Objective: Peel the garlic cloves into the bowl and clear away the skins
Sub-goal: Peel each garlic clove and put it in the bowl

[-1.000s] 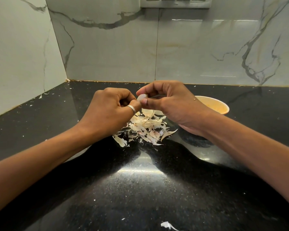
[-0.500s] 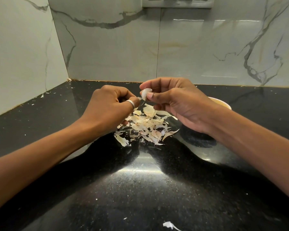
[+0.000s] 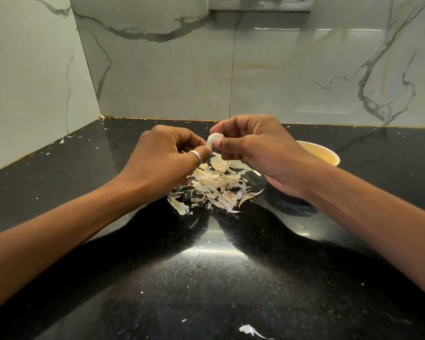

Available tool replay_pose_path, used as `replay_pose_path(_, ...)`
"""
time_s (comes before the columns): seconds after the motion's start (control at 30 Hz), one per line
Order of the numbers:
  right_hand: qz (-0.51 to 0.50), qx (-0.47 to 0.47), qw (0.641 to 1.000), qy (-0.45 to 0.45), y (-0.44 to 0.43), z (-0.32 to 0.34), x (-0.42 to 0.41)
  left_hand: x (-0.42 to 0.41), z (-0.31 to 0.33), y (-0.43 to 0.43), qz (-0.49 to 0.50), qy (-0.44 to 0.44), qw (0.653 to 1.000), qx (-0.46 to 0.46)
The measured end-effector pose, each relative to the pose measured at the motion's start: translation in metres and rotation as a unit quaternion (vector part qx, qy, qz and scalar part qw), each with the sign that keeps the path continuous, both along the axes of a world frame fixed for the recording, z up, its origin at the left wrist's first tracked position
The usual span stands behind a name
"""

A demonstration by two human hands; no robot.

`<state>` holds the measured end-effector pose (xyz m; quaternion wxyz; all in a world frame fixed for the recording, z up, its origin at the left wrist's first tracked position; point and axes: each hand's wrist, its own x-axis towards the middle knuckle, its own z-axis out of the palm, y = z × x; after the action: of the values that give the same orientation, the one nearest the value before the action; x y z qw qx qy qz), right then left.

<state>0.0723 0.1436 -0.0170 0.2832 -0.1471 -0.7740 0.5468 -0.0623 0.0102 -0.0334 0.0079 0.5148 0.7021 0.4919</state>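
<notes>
My right hand [image 3: 258, 148] pinches a small white garlic clove [image 3: 214, 139] between thumb and fingers, held above the counter. My left hand [image 3: 167, 155], a silver ring on one finger, is curled with its fingertips at the clove's lower left edge; whether they pinch skin is hidden. Under both hands lies a heap of pale garlic skins [image 3: 216, 185] on the black counter. A cream bowl [image 3: 322, 155] stands behind my right wrist, mostly hidden by it; what lies inside cannot be seen.
The black stone counter [image 3: 206, 278] runs into a corner of marble wall tiles at the back and left. Skin flecks dot the back left of the counter. One loose skin [image 3: 249, 330] lies near the front edge. A switch plate [image 3: 260, 2] is on the wall.
My right hand lifted the clove a little, away from the left hand, then both hands came together again at the clove. The skin heap and bowl stayed put.
</notes>
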Motion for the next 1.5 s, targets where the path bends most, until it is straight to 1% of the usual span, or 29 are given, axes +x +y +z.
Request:
replay_pose_path(0.13,0.014,-0.004,1.0,0.009,-0.002,0.0,-0.001,0.0,-0.001,0.0,0.01,0.005,1.0,0.002)
replay_pose_path(0.3,0.013,0.034,0.999,-0.003,-0.004,-0.001,0.0,0.0,0.001,-0.002,0.027,0.033,0.999,0.008)
replay_pose_path(0.5,-0.015,0.13,0.991,-0.028,-0.001,-0.004,-0.002,0.002,0.002,-0.003,0.031,0.054,0.998,0.007)
replay_pose_path(0.57,-0.029,0.175,0.984,-0.028,-0.001,-0.006,-0.004,0.002,0.003,-0.004,0.034,0.062,0.997,0.003)
replay_pose_path(0.67,-0.039,0.253,0.966,-0.035,-0.001,-0.008,-0.006,0.002,0.004,-0.006,0.054,0.114,0.992,-0.011)
replay_pose_path(0.73,-0.038,0.277,0.959,-0.037,-0.002,-0.009,-0.006,0.003,0.005,-0.007,0.067,0.133,0.989,-0.017)
replay_pose_path(0.8,-0.037,0.284,0.958,-0.035,-0.003,-0.007,-0.005,0.003,0.007,-0.006,0.076,0.115,0.99,-0.019)
replay_pose_path(0.87,-0.037,0.272,0.961,-0.037,-0.002,-0.006,-0.005,0.002,0.008,-0.006,0.064,0.064,0.996,-0.02)
replay_pose_path(0.9,-0.032,0.252,0.966,-0.038,-0.001,-0.006,-0.005,0.002,0.008,-0.005,0.05,0.032,0.998,-0.02)
replay_pose_path(0.97,-0.013,0.182,0.983,-0.033,0.0,-0.006,-0.004,0.001,0.008,-0.003,0.025,-0.023,0.999,-0.018)
replay_pose_path(1.07,0.015,0.077,0.997,-0.024,-0.001,-0.005,-0.003,0.0,0.006,-0.002,0.012,-0.057,0.998,-0.018)
replay_pose_path(1.17,0.041,0.01,0.999,-0.016,-0.004,-0.001,0.0,-0.004,0.005,-0.001,0.025,-0.051,0.998,-0.014)
replay_pose_path(1.3,0.049,-0.026,0.998,-0.012,-0.005,0.0,0.001,-0.006,0.004,-0.001,0.036,-0.013,0.999,-0.018)
replay_pose_path(1.37,0.043,-0.02,0.999,-0.014,-0.004,-0.001,0.001,-0.007,0.004,-0.001,0.038,0.005,0.999,-0.014)
replay_pose_path(1.5,0.032,0.02,0.999,-0.027,-0.003,-0.002,0.0,-0.006,0.004,-0.001,0.034,0.015,0.999,0.011)
